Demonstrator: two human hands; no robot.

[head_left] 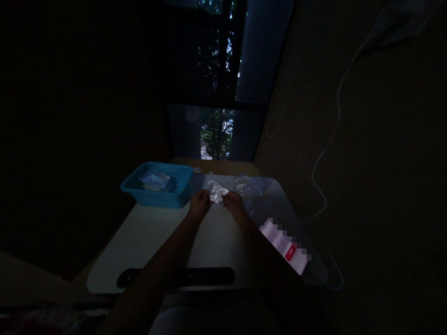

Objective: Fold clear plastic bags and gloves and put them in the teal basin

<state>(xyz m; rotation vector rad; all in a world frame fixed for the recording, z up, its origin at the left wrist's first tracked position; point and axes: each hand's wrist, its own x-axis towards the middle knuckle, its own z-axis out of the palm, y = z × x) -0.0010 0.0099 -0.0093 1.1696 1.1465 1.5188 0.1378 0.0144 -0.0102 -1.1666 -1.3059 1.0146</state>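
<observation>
The scene is dim. My left hand [199,204] and my right hand [233,204] meet over the far part of a white table [153,242]. Both pinch a small crumpled piece of clear or whitish plastic wrap [217,191] between them, left hand on its left edge, right hand on its right edge. Just left of my left hand stands a blue plastic tub [159,197] with a pale bag or packet lying inside it.
A heap of clear plastic bags [251,186] lies behind my right hand. A white paper with a red patch [284,244] rests at the table's right edge. A dark slot [209,277] runs along the near edge. White cables hang on the right wall; a window is beyond.
</observation>
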